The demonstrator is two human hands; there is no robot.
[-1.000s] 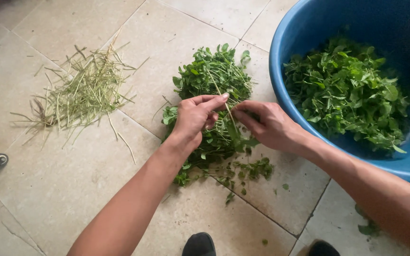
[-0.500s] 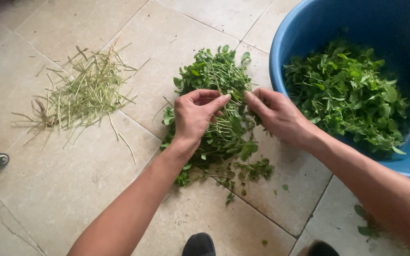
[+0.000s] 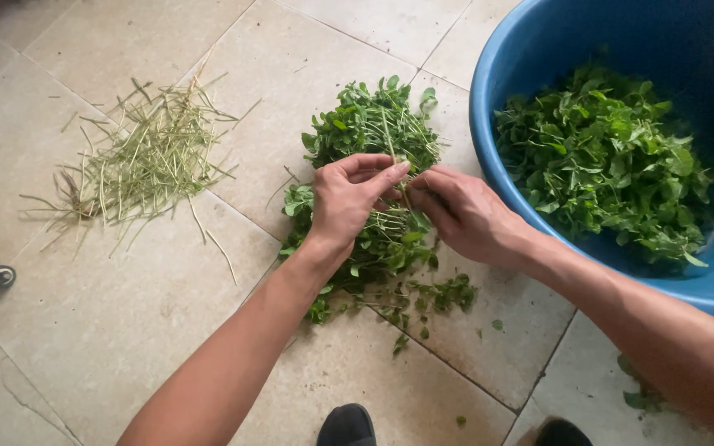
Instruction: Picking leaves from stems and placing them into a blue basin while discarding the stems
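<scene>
while both wrists bend inward, left hand (image 3: 345, 202) and right hand (image 3: 464, 216) fingers pinch one herb stem (image 3: 396, 165).

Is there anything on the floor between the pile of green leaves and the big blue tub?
Nothing visible does. The pile of leafy stems lies on the tiled floor just left of the blue tub. Only bare tile shows between them, plus the right hand, which works at the stems together with the left hand.
</scene>
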